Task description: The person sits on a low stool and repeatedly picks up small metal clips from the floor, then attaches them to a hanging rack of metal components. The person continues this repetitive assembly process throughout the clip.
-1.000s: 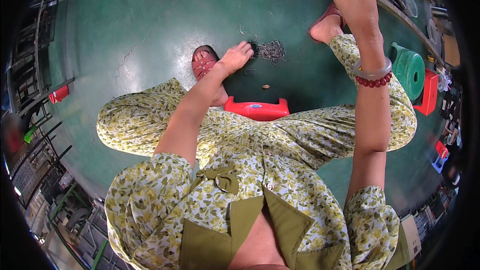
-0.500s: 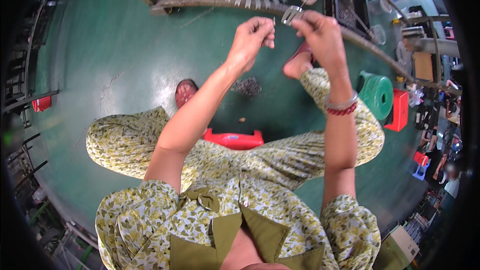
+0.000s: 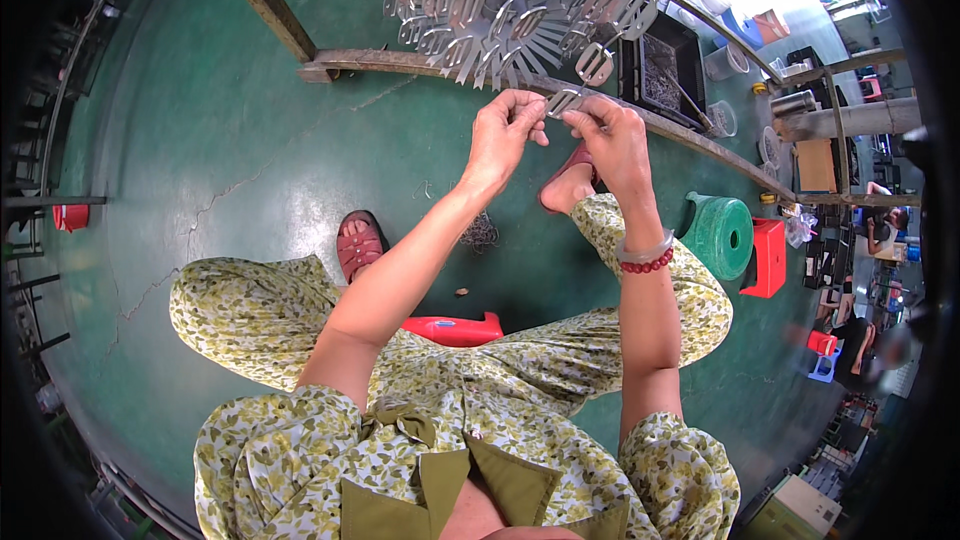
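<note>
1. Metal piece (image 3: 563, 100), small and flat, is sitting between both hands, just below the hanging cluster of metal parts (image 3: 530, 0).
2. Left hand (image 3: 503, 132) and right hand (image 3: 612, 140) are each pinching it by the fingertips.
3. Such a light pinch is risking a slip; it could be dropping to the green floor (image 3: 250, 140).
4. Neighbouring hung pieces are crowding in, so snagging looks likely.

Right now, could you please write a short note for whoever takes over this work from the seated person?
Left hand: raised, pinching one end of a small flat metal piece.
Right hand: fingers on the other end of that piece.
The piece is held just below the rack crowded with hanging metal parts.
A small dark pile lies on the green floor by the feet.
Done: many parts hang already. Left: this piece is not yet on the rack.
</note>
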Action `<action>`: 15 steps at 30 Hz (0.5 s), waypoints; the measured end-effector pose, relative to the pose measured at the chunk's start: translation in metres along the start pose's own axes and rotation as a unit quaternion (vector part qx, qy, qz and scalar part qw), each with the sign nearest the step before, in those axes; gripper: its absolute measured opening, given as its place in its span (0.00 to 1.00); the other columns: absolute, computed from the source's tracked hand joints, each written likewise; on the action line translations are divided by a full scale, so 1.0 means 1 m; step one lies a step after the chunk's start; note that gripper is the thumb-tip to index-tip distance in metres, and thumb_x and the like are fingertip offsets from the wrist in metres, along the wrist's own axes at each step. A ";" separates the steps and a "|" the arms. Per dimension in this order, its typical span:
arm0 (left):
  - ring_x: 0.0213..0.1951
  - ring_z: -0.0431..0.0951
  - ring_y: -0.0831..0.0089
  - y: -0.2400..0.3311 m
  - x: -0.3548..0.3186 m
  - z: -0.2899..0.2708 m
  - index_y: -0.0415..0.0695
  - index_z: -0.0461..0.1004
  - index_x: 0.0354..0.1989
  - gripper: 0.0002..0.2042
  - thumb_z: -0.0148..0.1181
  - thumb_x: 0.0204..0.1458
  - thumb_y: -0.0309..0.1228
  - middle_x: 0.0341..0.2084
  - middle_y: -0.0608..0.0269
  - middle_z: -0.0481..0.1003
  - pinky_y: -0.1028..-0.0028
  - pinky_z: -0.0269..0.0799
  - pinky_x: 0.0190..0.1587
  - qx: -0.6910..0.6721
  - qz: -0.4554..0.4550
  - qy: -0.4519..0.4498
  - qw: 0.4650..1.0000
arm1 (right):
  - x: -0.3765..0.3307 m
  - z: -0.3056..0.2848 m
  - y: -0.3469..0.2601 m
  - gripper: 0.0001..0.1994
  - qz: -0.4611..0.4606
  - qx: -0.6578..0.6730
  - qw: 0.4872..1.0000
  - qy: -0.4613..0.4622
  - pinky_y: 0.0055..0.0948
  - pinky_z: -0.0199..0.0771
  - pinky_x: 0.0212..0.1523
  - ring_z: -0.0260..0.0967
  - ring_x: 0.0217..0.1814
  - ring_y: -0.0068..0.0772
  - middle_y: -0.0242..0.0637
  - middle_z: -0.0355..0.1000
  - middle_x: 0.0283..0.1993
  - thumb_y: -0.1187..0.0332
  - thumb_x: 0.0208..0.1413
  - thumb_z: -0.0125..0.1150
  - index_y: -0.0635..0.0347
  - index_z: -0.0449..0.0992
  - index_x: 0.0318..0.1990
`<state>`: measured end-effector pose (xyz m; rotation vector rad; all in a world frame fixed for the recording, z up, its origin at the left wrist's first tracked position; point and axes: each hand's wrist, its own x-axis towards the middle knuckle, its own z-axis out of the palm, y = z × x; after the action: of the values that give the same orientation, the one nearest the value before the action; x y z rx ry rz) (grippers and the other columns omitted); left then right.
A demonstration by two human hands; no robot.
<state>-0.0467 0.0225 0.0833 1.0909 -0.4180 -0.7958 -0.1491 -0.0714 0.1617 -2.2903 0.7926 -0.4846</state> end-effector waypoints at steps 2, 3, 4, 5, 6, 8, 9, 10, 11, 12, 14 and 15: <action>0.28 0.73 0.78 0.003 -0.001 -0.001 0.33 0.72 0.41 0.08 0.54 0.59 0.27 0.29 0.63 0.73 0.78 0.71 0.33 -0.004 -0.029 -0.025 0.999 | 0.000 0.001 0.001 0.08 -0.005 -0.001 1.000 0.002 0.34 0.70 0.33 0.72 0.28 0.44 0.48 0.74 0.28 0.69 0.51 0.63 0.66 0.79 0.34; 0.27 0.73 0.78 0.001 -0.002 -0.001 0.32 0.72 0.41 0.08 0.54 0.59 0.26 0.28 0.63 0.73 0.78 0.71 0.32 -0.003 -0.018 -0.028 0.999 | 0.001 0.002 0.005 0.08 -0.008 -0.002 1.000 0.006 0.33 0.70 0.33 0.72 0.27 0.43 0.47 0.74 0.27 0.69 0.51 0.63 0.66 0.79 0.34; 0.26 0.74 0.78 -0.001 -0.003 0.000 0.32 0.72 0.40 0.08 0.54 0.59 0.26 0.27 0.63 0.74 0.78 0.72 0.31 -0.002 -0.008 -0.031 0.999 | 0.001 0.003 0.008 0.08 -0.011 -0.003 1.000 0.011 0.33 0.70 0.32 0.72 0.27 0.42 0.47 0.74 0.27 0.70 0.51 0.63 0.67 0.79 0.34; 0.25 0.74 0.78 -0.002 -0.003 -0.001 0.32 0.72 0.40 0.08 0.54 0.59 0.26 0.27 0.63 0.74 0.78 0.72 0.29 -0.001 0.004 -0.034 0.999 | 0.000 0.003 0.004 0.08 -0.001 0.001 1.000 0.002 0.33 0.70 0.32 0.72 0.26 0.42 0.47 0.74 0.27 0.70 0.51 0.63 0.67 0.79 0.34; 0.25 0.74 0.78 -0.003 -0.004 -0.004 0.32 0.72 0.40 0.08 0.54 0.59 0.26 0.26 0.63 0.74 0.78 0.72 0.29 0.012 0.005 -0.039 0.999 | -0.001 0.002 0.000 0.08 0.009 0.006 1.000 -0.006 0.33 0.70 0.32 0.71 0.26 0.42 0.46 0.74 0.27 0.70 0.50 0.63 0.67 0.79 0.34; 0.25 0.73 0.79 -0.004 -0.004 -0.009 0.33 0.72 0.39 0.07 0.54 0.59 0.25 0.26 0.63 0.74 0.78 0.71 0.29 0.035 0.010 -0.050 0.998 | -0.002 0.002 -0.003 0.07 0.015 0.026 0.999 -0.012 0.32 0.70 0.32 0.71 0.26 0.42 0.46 0.74 0.27 0.71 0.50 0.63 0.67 0.78 0.33; 0.24 0.73 0.79 -0.005 -0.004 -0.011 0.33 0.72 0.39 0.07 0.54 0.59 0.25 0.25 0.63 0.74 0.78 0.71 0.29 0.047 0.015 -0.057 0.997 | -0.003 0.002 0.000 0.07 0.013 0.041 0.999 -0.010 0.32 0.70 0.32 0.71 0.26 0.42 0.46 0.74 0.27 0.71 0.50 0.63 0.67 0.78 0.33; 0.24 0.73 0.80 -0.007 -0.005 -0.013 0.33 0.72 0.39 0.06 0.54 0.59 0.25 0.25 0.64 0.73 0.77 0.70 0.29 0.059 0.021 -0.064 0.996 | -0.003 0.002 0.002 0.07 0.010 0.056 0.998 -0.008 0.32 0.70 0.32 0.71 0.26 0.41 0.46 0.73 0.27 0.71 0.50 0.63 0.67 0.78 0.33; 0.24 0.73 0.80 -0.007 -0.006 -0.015 0.34 0.72 0.39 0.06 0.53 0.58 0.25 0.25 0.64 0.73 0.77 0.70 0.28 0.072 0.027 -0.070 0.995 | -0.003 0.001 0.000 0.07 -0.003 0.029 1.000 -0.010 0.32 0.70 0.32 0.71 0.27 0.42 0.46 0.73 0.28 0.71 0.50 0.63 0.67 0.78 0.34; 0.24 0.72 0.80 -0.008 -0.007 -0.016 0.34 0.72 0.39 0.06 0.54 0.58 0.24 0.24 0.65 0.73 0.77 0.70 0.28 0.076 0.027 -0.073 0.994 | -0.004 -0.001 -0.002 0.07 -0.015 0.003 1.000 -0.012 0.32 0.70 0.32 0.71 0.27 0.42 0.46 0.73 0.28 0.71 0.50 0.63 0.67 0.79 0.34; 0.23 0.72 0.81 -0.009 -0.008 -0.017 0.34 0.72 0.38 0.06 0.54 0.58 0.24 0.24 0.65 0.73 0.77 0.69 0.28 0.082 0.031 -0.078 0.993 | -0.008 -0.002 -0.009 0.07 -0.034 -0.018 0.999 -0.022 0.32 0.70 0.33 0.72 0.27 0.42 0.46 0.74 0.28 0.72 0.50 0.63 0.67 0.79 0.35; 0.23 0.72 0.81 -0.011 -0.009 -0.017 0.34 0.72 0.38 0.06 0.54 0.58 0.24 0.24 0.65 0.73 0.77 0.69 0.29 0.086 0.032 -0.087 0.992 | -0.010 -0.002 -0.013 0.08 -0.039 -0.012 0.999 -0.031 0.32 0.70 0.34 0.72 0.28 0.42 0.46 0.74 0.28 0.72 0.50 0.63 0.66 0.79 0.35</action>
<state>-0.0451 0.0373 0.0672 1.1658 -0.6757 -0.8127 -0.1521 -0.0578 0.1704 -2.3543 0.6843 -0.4401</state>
